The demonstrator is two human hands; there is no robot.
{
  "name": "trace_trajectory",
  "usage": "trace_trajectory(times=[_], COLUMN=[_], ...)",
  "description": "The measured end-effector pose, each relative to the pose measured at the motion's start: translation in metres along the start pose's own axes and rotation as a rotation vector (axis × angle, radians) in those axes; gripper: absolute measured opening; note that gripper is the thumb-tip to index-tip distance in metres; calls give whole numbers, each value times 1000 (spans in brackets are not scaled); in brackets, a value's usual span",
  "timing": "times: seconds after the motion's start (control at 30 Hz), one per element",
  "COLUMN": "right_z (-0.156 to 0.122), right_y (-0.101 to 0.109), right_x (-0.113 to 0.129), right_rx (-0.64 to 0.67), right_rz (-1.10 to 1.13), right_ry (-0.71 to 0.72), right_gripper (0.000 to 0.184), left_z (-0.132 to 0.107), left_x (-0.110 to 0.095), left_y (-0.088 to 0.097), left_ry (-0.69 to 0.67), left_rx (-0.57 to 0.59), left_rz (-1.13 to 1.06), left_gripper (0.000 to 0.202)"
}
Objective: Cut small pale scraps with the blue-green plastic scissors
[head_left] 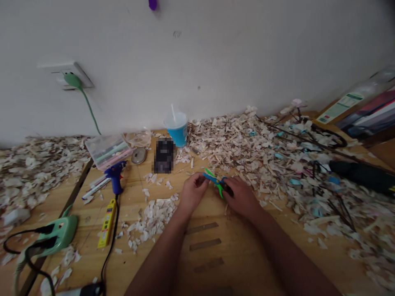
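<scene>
My right hand [242,198] is closed on the handles of a pair of blue and green scissors [213,178]. Their blades are parted and point left, toward my left hand [194,191]. That hand is closed in a pinch right beside the blade tips; whatever lies between its fingers is too small or hidden to make out. Left of my left forearm lies a small pile of pale, petal-like pieces [159,213]. A far larger heap of pale shavings [228,144] spreads behind and to the right of my hands.
A blue cup with a straw [177,128] stands by the wall. Leftward are a blue glue gun [115,176], a yellow box [107,224], a clear pen case [108,151] and a green power strip [58,234] with cables. Branches [308,139] and a bottle [342,105] are at right.
</scene>
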State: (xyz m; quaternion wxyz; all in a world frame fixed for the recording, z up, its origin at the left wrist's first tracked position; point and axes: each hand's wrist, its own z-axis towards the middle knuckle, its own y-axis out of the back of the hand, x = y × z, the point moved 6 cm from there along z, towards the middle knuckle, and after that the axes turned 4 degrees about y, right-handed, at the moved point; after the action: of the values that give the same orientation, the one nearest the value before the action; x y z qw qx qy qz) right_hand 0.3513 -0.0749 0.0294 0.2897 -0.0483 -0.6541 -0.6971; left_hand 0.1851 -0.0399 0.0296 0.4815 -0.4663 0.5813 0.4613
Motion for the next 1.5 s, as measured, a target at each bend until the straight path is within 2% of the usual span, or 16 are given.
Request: trace_trajectory(times=[0.13,0.23,0.33,0.4,0.47,0.53,0.6,0.67,0.83,1.1,1.23,1.5], right_z=[-1,-3,-6,-7,-4,-2,-1,-1,-1,-3,-3,-2], right_y=[-1,0,9,15,14,10,5,4,3,2,2,2], right_x=[0,-7,-21,-25,-20,-9,0,7,11,15,16,4], right_rx=[-8,-44,-208,-276,-219,-106,-18,11,33,51,40,9], right_rz=[5,13,71,107,84,18,-26,-34,-30,-14,4,-51], right_ry=[11,-35,-151,-164,-94,-11,28,38,49,80,82,42], right_gripper=[18,18,18,18,19,19,17,14,9,6,6,18], left_z=[0,0,1,2,2,1,0,-1,0,-4,-2,1], left_x=[0,-1,2,7,10,11,11,10,13,2,-2,-2], left_y=[5,5,4,3,4,5,4,3,4,6,7,10], left_ry=[-46,-86,-9,87,154,183,188,178,139,37,38,7], left_rx=[-14,4,12,-2,-27,-44,-31,-15,-7,-42,-22,-35], left_rz=[41,68,-8,-115,-212,-265,-266,-247,-196,60,20,-58], left_gripper=[12,12,18,24,28,28,26,21,15,11,11,15])
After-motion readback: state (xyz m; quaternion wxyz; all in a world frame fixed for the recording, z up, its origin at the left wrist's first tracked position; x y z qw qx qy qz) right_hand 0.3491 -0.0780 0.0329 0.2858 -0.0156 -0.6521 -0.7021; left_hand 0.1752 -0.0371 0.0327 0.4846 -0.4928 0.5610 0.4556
